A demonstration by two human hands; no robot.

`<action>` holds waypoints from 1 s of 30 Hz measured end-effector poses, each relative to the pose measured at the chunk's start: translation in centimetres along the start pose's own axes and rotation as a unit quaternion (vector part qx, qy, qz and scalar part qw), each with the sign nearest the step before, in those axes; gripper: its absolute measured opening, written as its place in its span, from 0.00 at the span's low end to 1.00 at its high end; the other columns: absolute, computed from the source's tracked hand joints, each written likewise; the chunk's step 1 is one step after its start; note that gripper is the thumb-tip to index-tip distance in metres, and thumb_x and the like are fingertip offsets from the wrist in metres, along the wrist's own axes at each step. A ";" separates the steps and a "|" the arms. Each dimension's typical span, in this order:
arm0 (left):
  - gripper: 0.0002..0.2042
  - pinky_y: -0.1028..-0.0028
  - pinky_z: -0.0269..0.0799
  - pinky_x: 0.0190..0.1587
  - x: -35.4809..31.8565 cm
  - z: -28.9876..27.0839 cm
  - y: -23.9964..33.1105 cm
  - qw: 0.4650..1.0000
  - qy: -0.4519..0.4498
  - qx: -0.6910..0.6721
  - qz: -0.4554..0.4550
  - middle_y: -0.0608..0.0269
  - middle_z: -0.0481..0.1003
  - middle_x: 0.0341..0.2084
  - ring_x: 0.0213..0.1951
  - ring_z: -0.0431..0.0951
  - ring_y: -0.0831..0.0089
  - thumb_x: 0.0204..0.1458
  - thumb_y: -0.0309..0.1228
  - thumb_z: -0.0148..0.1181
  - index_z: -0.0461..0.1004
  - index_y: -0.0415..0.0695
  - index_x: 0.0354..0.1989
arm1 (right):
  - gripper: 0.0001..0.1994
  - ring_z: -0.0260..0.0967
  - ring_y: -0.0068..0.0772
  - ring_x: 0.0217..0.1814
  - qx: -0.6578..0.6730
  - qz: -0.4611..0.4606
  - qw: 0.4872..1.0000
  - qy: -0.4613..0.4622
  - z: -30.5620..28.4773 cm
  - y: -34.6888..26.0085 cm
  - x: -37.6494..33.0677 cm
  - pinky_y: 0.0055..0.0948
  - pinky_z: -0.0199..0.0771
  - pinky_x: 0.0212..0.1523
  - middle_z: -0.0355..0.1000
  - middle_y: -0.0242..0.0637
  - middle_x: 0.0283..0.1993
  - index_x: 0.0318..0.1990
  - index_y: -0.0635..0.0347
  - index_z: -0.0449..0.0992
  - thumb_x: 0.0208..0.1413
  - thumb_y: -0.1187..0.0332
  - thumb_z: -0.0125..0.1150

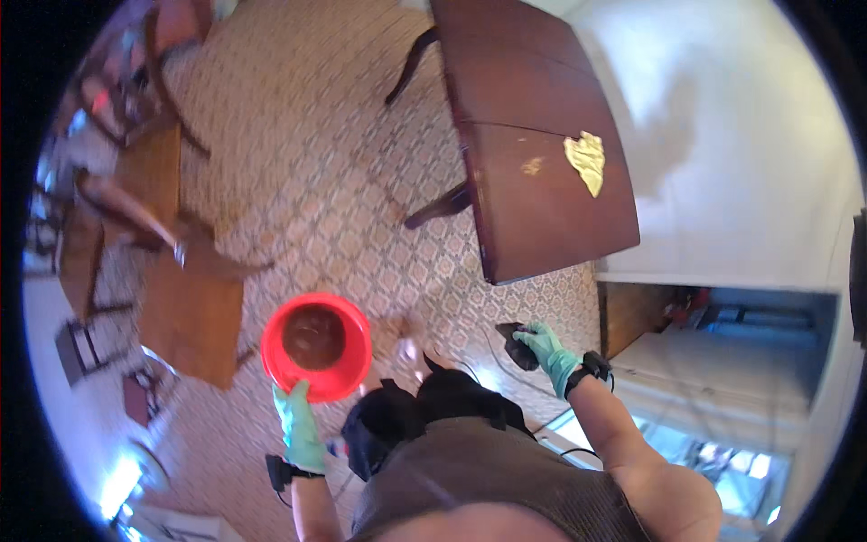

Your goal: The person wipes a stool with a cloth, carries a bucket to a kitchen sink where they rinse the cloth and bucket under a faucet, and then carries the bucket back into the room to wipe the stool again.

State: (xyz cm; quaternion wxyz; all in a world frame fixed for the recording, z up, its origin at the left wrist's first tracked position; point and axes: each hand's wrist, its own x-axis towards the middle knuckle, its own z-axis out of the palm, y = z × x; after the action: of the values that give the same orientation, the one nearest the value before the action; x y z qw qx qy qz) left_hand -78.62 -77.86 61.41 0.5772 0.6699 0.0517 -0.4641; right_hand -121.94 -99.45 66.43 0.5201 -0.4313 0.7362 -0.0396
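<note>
- Seen from the head camera, the left hand (298, 425), in a green glove, has its fingers clamped on the near rim of a red bucket (316, 346), carried above the patterned floor (343, 217).
- Inside the bucket sits dark brownish liquid.
- Off to the right, the right hand (547, 352), also gloved, has its fingers closed around a small dark object (515, 341); what it is I cannot tell.
- Further ahead stands a dark wooden surface (533, 117) with a yellow cloth (587, 161) lying on it, well apart from both hands.
- At the left stand wooden chairs (185, 307).
</note>
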 end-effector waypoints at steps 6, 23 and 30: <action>0.27 0.68 0.69 0.55 0.2 2.3 0.2 0.982 -0.117 0.134 0.061 0.54 0.73 0.51 0.50 0.74 0.65 0.48 0.20 0.56 0.64 0.36 0.61 | 0.10 0.74 0.27 0.26 0.201 0.020 0.976 0.077 -5.4 15.6 -2.9 0.27 0.73 0.28 0.77 0.35 0.30 0.40 0.66 0.79 0.56 0.68 0.62; 0.22 0.71 0.80 0.36 -21.3 31.2 -9.5 0.945 -0.289 0.147 0.045 0.59 0.79 0.41 0.36 0.81 0.68 0.44 0.21 0.62 0.72 0.40 0.52 | 0.08 0.74 0.38 0.26 0.533 0.207 0.751 0.331 -10.7 66.6 -10.0 0.39 0.75 0.25 0.76 0.36 0.29 0.35 0.58 0.79 0.57 0.64 0.61; 0.16 0.77 0.74 0.29 -28.3 44.4 -17.1 0.858 -0.442 0.258 0.035 0.68 0.80 0.36 0.32 0.80 0.76 0.47 0.29 0.64 0.75 0.46 0.47 | 0.10 0.74 0.36 0.28 0.796 0.041 0.503 0.334 -19.8 58.8 -13.1 0.39 0.76 0.31 0.77 0.35 0.31 0.41 0.57 0.78 0.59 0.62 0.60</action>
State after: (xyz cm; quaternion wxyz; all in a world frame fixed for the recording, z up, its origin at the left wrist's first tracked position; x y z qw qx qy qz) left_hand -129.88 -95.47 72.64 0.3614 0.5207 -0.3543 -0.6875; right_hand -171.51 -61.61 55.18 0.3612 0.2403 0.5303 -0.7284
